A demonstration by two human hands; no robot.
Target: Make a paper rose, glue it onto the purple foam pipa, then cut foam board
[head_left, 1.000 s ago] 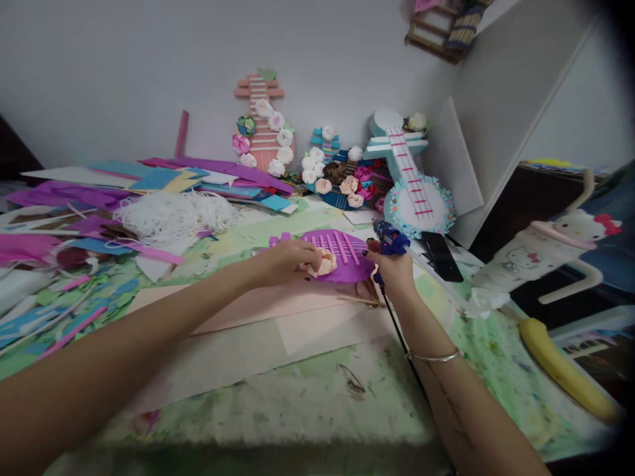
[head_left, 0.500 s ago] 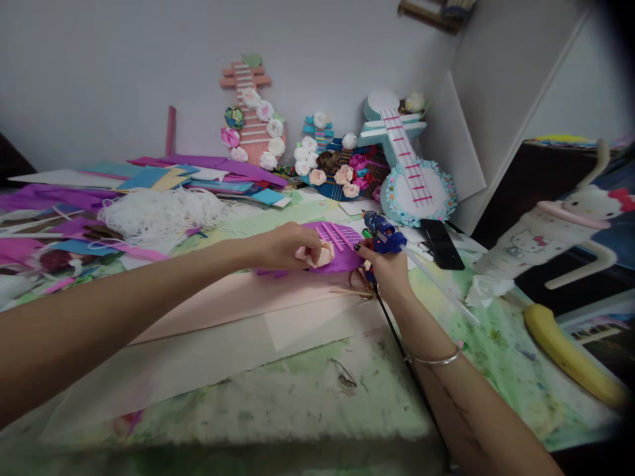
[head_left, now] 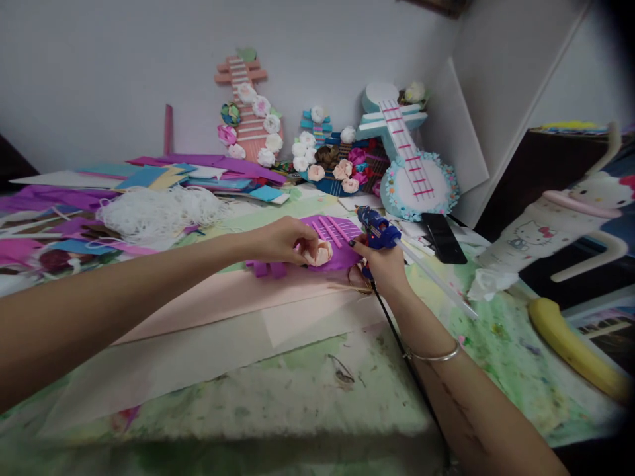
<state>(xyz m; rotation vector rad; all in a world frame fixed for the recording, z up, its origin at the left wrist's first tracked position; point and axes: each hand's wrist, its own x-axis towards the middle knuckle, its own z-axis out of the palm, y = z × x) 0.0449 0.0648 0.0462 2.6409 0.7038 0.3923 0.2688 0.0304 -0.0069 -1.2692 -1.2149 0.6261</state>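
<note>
A purple foam guitar shape (head_left: 333, 239) with pink strips lies flat on the table. My left hand (head_left: 278, 240) is closed, pinching a peach paper rose (head_left: 320, 253) against the guitar's left side. To the right of the guitar my right hand (head_left: 381, 266) grips a blue hot glue gun (head_left: 377, 229). A white glue stick juts out behind the gun to the right, and its black cord runs back along my forearm. The gun's nozzle points left toward the guitar's edge.
Finished foam guitars with paper flowers (head_left: 248, 109) (head_left: 407, 158) lean on the back wall. Foam sheets (head_left: 198, 172) and a heap of white string (head_left: 159, 208) lie at the left. A black phone (head_left: 440, 238), a white cat-figure toy (head_left: 555, 228) and a yellow handle (head_left: 570, 347) sit at the right.
The purple guitar has turned and slid a little toward me and left, its neck now showing under my left hand. Both hands moved slightly left with it.
</note>
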